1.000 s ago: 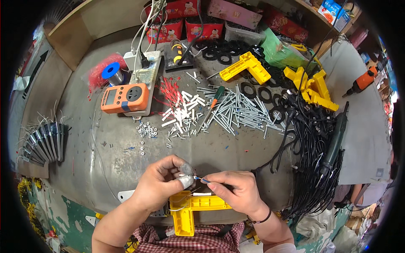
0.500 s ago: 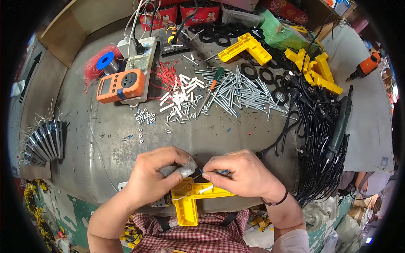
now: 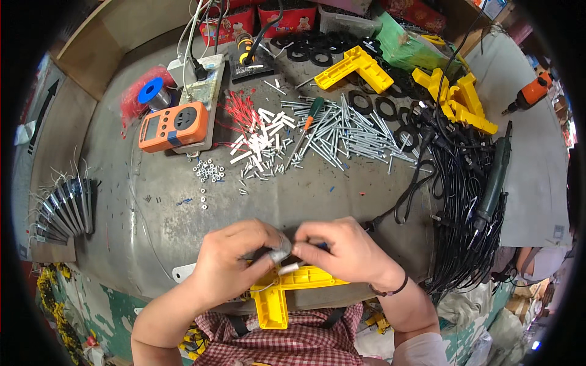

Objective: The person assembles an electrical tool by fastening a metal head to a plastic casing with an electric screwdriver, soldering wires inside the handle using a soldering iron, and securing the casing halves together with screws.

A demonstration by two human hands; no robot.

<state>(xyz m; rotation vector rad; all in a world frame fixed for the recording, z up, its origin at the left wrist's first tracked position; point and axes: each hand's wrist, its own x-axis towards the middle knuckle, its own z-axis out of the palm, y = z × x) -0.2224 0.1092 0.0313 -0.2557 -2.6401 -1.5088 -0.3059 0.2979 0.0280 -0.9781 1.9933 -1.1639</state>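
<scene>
**Both hands closed on one small part**

Pinched between my left hand's (image 3: 235, 262) thumb and fingers is a small silver metal piece (image 3: 281, 247), held just above the near edge of the grey metal table (image 3: 293, 195). My right hand (image 3: 345, 253) meets it fingertip to fingertip, clenched around a thin tool (image 3: 292, 266) whose pale tip shows below the piece. A yellow plastic bracket (image 3: 284, 290) sits directly beneath both hands. Farther out lie a heap of long steel nails (image 3: 351, 131), white sleeves (image 3: 262, 140) and an orange meter (image 3: 173, 125).

Yellow bracket (image 3: 282, 291) over a red-checked shirt (image 3: 293, 338); beyond it, an orange meter (image 3: 173, 126), black cables (image 3: 464, 201), grey bench (image 3: 183, 226).
</scene>
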